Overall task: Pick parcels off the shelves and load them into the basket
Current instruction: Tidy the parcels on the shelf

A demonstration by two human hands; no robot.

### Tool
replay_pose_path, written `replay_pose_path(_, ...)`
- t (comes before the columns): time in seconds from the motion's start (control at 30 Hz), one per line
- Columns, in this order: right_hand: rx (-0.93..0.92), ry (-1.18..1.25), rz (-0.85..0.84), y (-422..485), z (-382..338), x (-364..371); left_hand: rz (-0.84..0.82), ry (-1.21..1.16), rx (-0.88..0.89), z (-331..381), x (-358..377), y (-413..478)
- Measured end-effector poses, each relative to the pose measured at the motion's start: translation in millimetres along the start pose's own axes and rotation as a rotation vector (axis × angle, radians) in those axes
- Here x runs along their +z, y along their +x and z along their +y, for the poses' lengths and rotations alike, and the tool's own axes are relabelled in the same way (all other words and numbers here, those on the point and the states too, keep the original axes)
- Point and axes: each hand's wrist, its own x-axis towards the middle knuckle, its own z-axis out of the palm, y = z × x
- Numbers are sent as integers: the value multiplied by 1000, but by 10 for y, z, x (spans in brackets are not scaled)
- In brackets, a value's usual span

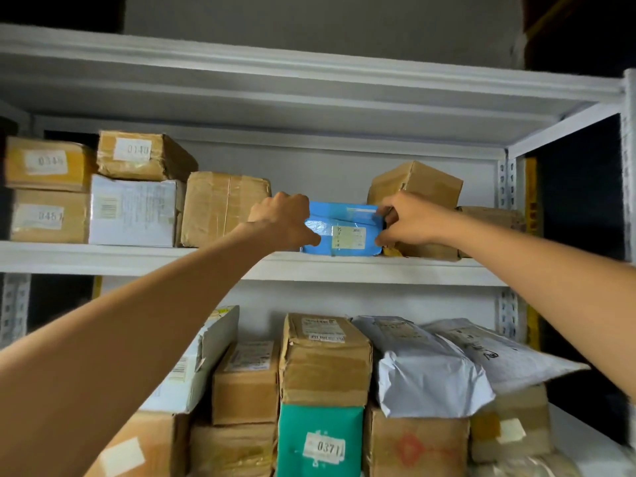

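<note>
A small blue parcel (342, 228) with a pale label stands on the upper white shelf (206, 259), between brown cardboard boxes. My left hand (284, 220) grips its left end, thumb on the front face. My right hand (407, 220) pinches its right end with curled fingers. Both arms reach up from below. The basket is not in view.
Brown boxes (223, 208) and a white box (134, 211) fill the upper shelf's left side. A tilted brown box (416, 184) sits behind my right hand. The lower shelf holds a green parcel (320, 438), grey mailer bags (426, 366) and several cartons. A metal upright (507, 187) stands at right.
</note>
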Motion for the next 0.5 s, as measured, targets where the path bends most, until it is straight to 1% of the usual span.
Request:
replay_pose_path(0.2,-5,-12,81,73,0,44,63,-95,-40,-2,80,133)
replay_pose_path(0.27,20,-4,109,111,-14,109,39,-158,-41,-9,142,218)
replay_pose_path(0.4,74,29,191,194,-89,238,-48,-361,-56,-2,343,306)
replay_pose_path(0.5,131,38,229,231,-168,333,30,-470,-72,-12,455,274)
